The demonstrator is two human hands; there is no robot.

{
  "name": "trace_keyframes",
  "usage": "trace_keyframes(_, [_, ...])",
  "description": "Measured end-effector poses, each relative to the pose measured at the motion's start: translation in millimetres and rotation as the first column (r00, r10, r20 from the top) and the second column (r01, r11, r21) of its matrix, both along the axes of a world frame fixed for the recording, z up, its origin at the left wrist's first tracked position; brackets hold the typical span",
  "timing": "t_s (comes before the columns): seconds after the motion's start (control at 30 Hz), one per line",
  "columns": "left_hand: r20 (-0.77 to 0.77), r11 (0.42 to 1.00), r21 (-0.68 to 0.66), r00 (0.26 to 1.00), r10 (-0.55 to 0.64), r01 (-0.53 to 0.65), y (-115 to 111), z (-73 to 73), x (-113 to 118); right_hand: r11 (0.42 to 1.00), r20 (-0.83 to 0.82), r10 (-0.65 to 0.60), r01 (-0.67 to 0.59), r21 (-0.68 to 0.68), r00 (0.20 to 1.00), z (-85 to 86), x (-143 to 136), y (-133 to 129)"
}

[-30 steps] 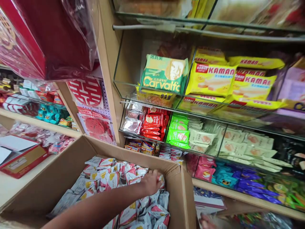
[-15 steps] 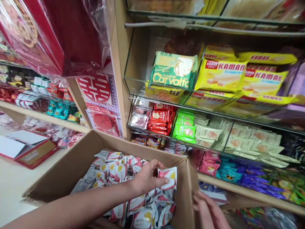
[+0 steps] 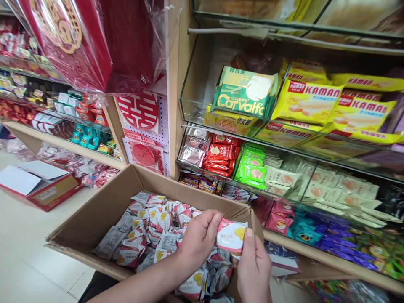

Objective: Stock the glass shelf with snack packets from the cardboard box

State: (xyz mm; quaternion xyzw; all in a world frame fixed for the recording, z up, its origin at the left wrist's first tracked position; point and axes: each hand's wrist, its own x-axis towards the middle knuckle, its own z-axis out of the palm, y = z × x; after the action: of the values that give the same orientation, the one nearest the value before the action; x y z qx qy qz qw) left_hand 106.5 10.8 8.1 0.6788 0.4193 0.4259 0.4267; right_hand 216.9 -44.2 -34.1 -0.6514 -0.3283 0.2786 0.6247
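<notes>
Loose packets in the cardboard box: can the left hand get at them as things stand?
Probably yes. The box is open-topped and the left hand is right above the loose packets. The catch: its fingers pinch a held packet, though the right hand grips the other end and could likely keep it.

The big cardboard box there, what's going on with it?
A person's left hand and right hand hold one white-and-pink packet between them, above the open cardboard box. Many similar packets lie loose inside. The box sits beside shelves of wrapped snacks.
</notes>
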Motion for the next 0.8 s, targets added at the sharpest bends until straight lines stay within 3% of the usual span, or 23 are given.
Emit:
trace_keyframes(0.1, [-0.252,0.979,0.197,0.968,0.004,0.047,2.8,1.7,-8.1,0.997,0.024,-0.064,0.065,-0.041,0.998,4.3,-6.2,-4.3])
trace_keyframes(0.27, [-0.341,0.934,0.335,0.940,0.000,0.121,0.3,14.2,-11.7,0.998,-0.087,-0.054,0.055,0.005,0.995,15.3,-4.0,-8.7])
trace_keyframes(0.43, [-0.544,0.847,0.410,0.836,-0.071,0.339,-5.2,24.9,-10.9,0.998,-0.216,-0.001,0.013,0.056,0.976,17.8,-1.1,-17.9])
trace_keyframes(0.63, [-0.450,0.808,0.333,0.835,-0.317,0.487,-4.7,32.1,-6.1,0.976,-0.425,-0.164,0.209,0.062,0.890,14.7,-9.1,-27.3])
trace_keyframes(0.7, [-0.406,0.821,0.321,0.852,-0.331,0.472,-4.3,31.5,-2.7,0.980,-0.489,-0.160,0.196,0.023,0.858,14.9,-7.5,-29.1])
trace_keyframes(0.8, [-0.352,0.857,0.279,0.877,-0.328,0.433,-3.1,29.9,1.4,0.995,-0.520,-0.052,0.089,0.047,0.852,17.6,0.3,-34.4])
